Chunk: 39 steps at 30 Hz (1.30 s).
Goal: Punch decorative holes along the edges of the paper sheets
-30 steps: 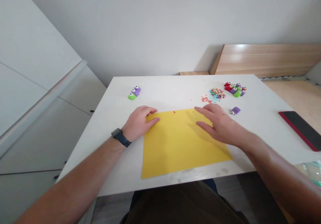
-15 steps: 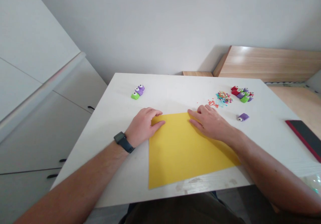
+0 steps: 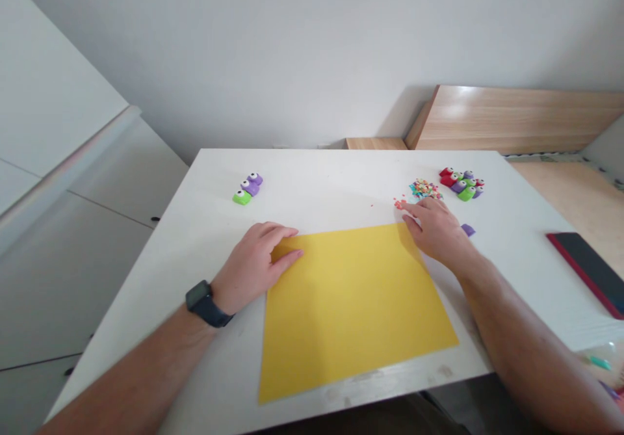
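Observation:
A sheet of yellow paper (image 3: 351, 298) lies flat on the white table. My left hand (image 3: 258, 259), with a dark watch on its wrist, rests open on the paper's far left corner, thumb and fingers apart. My right hand (image 3: 436, 230) is open just beyond the far right corner. Its index fingertip is at a few small red pieces (image 3: 400, 202), though contact is hard to tell. Behind the fingers sits a pile of tiny multicoloured pieces (image 3: 425, 188). A purple block (image 3: 468, 229) is partly hidden behind my right hand.
Two purple blocks and a green block (image 3: 242, 197) with eyes stand at the far left. Several red, green and purple eyed blocks (image 3: 467, 193) cluster at the far right. A black and red flat object (image 3: 587, 272) lies near the right edge. White cabinets (image 3: 97, 240) flank the left.
My right hand has moved right and away from the paper's far edge to the small red pieces. My left hand stays at the paper's left corner. The view has shifted a little.

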Available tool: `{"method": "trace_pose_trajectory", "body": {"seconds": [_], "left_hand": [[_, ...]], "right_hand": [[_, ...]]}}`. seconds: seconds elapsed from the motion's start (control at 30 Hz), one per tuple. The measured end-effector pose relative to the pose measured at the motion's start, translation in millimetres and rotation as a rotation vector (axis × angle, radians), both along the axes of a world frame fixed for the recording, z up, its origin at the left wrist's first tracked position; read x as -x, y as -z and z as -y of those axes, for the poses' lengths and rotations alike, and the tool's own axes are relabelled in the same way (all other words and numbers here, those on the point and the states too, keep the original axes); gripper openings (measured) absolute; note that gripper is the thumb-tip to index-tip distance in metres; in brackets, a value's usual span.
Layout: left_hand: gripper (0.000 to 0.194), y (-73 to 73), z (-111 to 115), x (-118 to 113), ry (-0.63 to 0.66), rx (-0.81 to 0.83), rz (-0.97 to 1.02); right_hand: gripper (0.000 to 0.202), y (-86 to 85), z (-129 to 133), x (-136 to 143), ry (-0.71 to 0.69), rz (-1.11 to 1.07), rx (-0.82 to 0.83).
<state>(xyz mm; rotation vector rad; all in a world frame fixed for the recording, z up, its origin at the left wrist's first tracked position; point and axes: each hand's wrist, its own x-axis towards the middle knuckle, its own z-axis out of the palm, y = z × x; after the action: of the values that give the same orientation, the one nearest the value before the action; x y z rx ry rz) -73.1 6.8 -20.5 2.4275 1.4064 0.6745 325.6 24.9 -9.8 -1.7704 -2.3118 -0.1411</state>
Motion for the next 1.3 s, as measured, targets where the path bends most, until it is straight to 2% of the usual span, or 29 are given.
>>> {"method": "trace_pose_trajectory", "body": {"seconds": [0.2,0.43,0.53,0.73,1.07,1.17,1.3], "left_hand": [[0.040,1.0,1.0,5.5,-0.011,-0.022,-0.054],[0.036,-1.2,0.1,6.1,-0.008,0.000,-0.070],[0.034,-3.1,0.2,5.4,-0.007,0.019,-0.054],[0.031,-4.3,-0.1,4.0,-0.005,0.043,-0.031],[0.029,-3.6,0.5,4.1,-0.016,0.051,0.002],[0.027,-4.9,1.1,3.7,-0.020,0.065,0.008],[0.023,-8.4,2.3,2.2,-0.019,0.100,0.023]], "right_hand": [[0.028,4.9,-4.1,-7.6,0.053,-0.073,-0.035],[0.016,4.6,-7.0,-7.9,0.131,-0.157,-0.062],[0.019,3.6,-7.4,-8.5,0.152,-0.164,-0.044],[0.028,3.6,-6.7,-9.0,0.095,-0.117,0.016],[0.023,-3.0,-6.3,-4.7,0.228,-0.156,0.015],[0.026,-4.3,-5.2,-2.7,0.159,-0.185,-0.011],[0.027,-5.9,-0.1,2.3,-0.049,-0.218,0.048]]}}
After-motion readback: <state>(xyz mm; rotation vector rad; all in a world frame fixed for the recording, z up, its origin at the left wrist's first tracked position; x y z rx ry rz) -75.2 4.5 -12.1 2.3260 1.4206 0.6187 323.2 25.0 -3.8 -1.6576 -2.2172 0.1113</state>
